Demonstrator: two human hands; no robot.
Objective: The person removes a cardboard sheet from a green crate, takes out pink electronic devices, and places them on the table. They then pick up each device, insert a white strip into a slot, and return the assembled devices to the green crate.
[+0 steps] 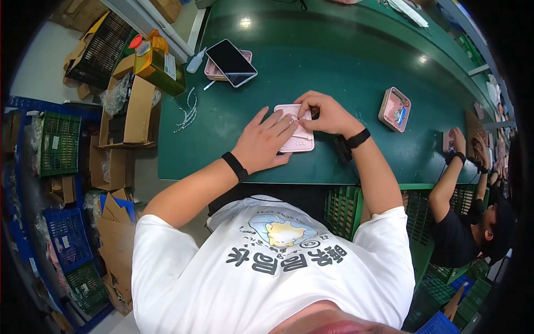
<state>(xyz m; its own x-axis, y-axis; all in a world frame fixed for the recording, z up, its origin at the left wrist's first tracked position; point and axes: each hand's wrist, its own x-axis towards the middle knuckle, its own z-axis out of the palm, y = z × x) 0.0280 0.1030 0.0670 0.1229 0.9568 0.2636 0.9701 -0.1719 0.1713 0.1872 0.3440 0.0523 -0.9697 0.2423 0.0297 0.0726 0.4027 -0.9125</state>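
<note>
A flat pink plastic tray (301, 146) with rounded corners lies on the green table in front of me. A few small pale round pieces show near its lower edge. My left hand (262, 140) rests over the tray's left side, its fingers stretched out and lying flat. From the right, my right hand (328, 115) reaches over the upper part of the tray, thumb and index finger pinched together close to my left fingertips. Whatever sits in that pinch is too small to make out. Black bands circle both wrists.
A dark-screened phone (232, 62) leans across a pink box (213, 71), beside a small white bottle (196, 60). Beaded strands (188, 114) lie at left. Another pink box (395, 109) holds small items at right. Further right a co-worker (459, 222) works at the same table (334, 72).
</note>
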